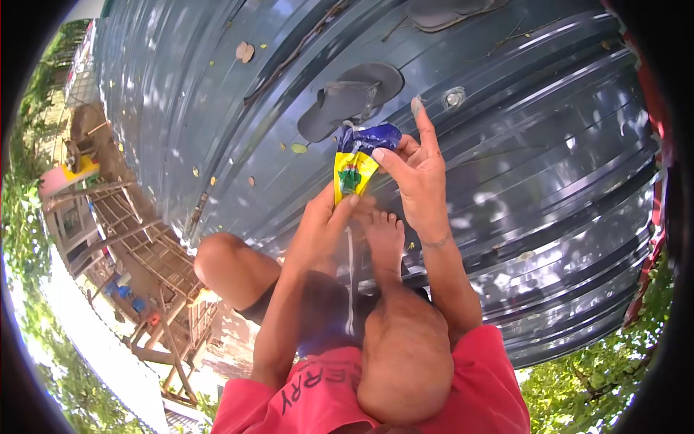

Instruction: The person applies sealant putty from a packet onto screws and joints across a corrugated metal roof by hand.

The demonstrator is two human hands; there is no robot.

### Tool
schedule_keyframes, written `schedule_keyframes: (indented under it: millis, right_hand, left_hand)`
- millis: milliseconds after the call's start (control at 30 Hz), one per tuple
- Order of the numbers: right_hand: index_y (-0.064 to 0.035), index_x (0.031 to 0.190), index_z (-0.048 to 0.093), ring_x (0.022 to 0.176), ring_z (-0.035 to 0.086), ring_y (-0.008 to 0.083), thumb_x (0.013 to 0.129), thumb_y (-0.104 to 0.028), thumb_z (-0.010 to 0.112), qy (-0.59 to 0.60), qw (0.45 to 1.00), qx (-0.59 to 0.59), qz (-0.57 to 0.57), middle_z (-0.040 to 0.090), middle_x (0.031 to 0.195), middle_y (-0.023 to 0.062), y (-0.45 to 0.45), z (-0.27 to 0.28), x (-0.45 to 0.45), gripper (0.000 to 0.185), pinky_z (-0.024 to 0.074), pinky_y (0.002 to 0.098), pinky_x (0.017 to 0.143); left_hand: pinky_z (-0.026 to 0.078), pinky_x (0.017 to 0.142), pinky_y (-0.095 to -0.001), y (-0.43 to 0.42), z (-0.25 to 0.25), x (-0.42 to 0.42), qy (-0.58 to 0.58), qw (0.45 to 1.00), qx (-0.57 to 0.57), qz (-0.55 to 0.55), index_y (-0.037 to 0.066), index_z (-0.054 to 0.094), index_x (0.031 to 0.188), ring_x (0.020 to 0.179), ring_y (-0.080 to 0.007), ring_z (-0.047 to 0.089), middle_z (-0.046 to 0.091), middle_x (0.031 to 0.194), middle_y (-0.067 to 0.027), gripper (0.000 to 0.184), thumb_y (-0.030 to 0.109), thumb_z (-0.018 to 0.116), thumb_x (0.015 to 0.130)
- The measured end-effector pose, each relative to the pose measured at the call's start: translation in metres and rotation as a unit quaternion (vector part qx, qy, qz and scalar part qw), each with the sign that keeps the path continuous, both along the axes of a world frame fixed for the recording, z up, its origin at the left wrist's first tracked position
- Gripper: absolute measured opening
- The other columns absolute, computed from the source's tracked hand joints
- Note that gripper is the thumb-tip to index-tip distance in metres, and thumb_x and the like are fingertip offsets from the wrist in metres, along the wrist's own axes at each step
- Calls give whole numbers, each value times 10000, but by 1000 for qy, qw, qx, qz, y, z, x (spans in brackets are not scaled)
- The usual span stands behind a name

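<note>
A yellow and blue plastic packet [348, 165] with a green picture on it is in front of me, over the metal sheets. My left hand [324, 223] grips its lower yellow end between thumb and fingers. At the blue upper edge, my right hand [421, 173] pinches the packet with the thumb and bent fingers. The right index finger points up, and its tip carries a grey smear. What is inside the packet cannot be seen. Just beyond the packet lies a dark flip-flop [352, 100], sole and strap visible.
I sit on a dark ribbed metal roof [542, 159]. A second flip-flop [452, 11] lies at the far edge, near sticks and dry leaves [245, 52]. A pale round patch surrounds a fastener [454, 98]. Down to the left stands a bamboo frame [134, 231] at ground level.
</note>
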State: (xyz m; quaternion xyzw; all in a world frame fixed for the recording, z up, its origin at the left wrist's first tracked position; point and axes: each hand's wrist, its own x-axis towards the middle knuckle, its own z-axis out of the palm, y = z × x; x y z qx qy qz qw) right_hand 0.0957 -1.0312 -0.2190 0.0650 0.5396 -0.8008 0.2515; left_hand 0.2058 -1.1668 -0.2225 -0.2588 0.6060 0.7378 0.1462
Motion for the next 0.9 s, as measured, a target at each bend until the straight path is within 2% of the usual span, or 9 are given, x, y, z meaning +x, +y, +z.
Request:
schedule_keyframes:
  millis: [100,233,300,367,433,533,633,833,900]
  right_hand:
    - [-38,1641,154,886,653,118,843,70,711,-13,999,13,37,670,1004,108,-9,-13,21,980,560,271,745]
    - [-45,1620,227,813,682,124,829,92,685,-46,998,-5,44,714,1049,136,-13,-7,18,925,559,257,648]
    - [-9,1508,353,941,691,139,826,107,696,-84,995,-21,44,707,1119,111,-9,-4,14,772,564,275,807]
    - [15,1467,402,985,697,142,823,120,704,-96,994,-36,38,705,1135,92,-5,-2,9,719,568,280,877]
    - [24,1507,351,938,704,138,821,124,711,-79,996,-44,19,710,1091,88,-3,-2,2,781,575,275,848]
    - [37,1601,196,846,723,153,821,115,727,-31,998,-53,-26,723,1008,119,-2,-8,-5,946,599,273,767]
    - [76,1601,121,839,724,156,813,130,732,-21,998,-46,-37,720,1028,119,2,-9,-11,999,599,280,818]
    - [65,1612,83,849,718,143,834,136,709,-17,998,-42,31,715,1020,112,7,-15,-14,1001,596,262,782]
    - [46,1620,83,809,700,123,849,132,691,-41,996,-32,70,705,987,98,2,-18,-7,986,594,259,729]
  left_hand:
    - [535,799,-272,7,3,-11,14,997,-53,49,-28,644,1218,945,-110,671,721,1037,-58,222,106,580,1054]
    - [543,706,-255,19,7,-16,-1,994,-25,110,-46,661,1174,791,-95,663,715,921,-34,188,59,611,1026]
    - [533,671,-251,25,12,-14,-9,993,-24,119,-44,663,1150,756,-95,657,715,898,-40,175,70,603,1032]
    - [516,651,-244,28,18,-14,-20,992,-23,121,-34,668,1106,733,-83,638,707,864,-38,165,97,597,1035]
    - [491,647,-235,32,24,-16,-37,993,-20,115,-15,677,1044,722,-61,608,693,819,-28,174,139,595,1036]
    - [472,633,-241,33,23,-13,-38,992,-93,71,8,667,999,704,-50,570,674,790,-26,175,152,579,1045]
    - [439,581,-234,35,24,-9,-3,992,-121,46,16,662,1088,651,-55,538,690,828,-19,219,197,538,1082]
    - [481,744,-251,26,26,8,-42,997,-39,44,20,660,1175,793,-93,595,698,894,-31,248,202,516,1089]
    - [493,789,-268,9,20,9,-46,995,-88,-17,10,658,1194,836,-110,615,703,915,-39,270,210,505,1094]
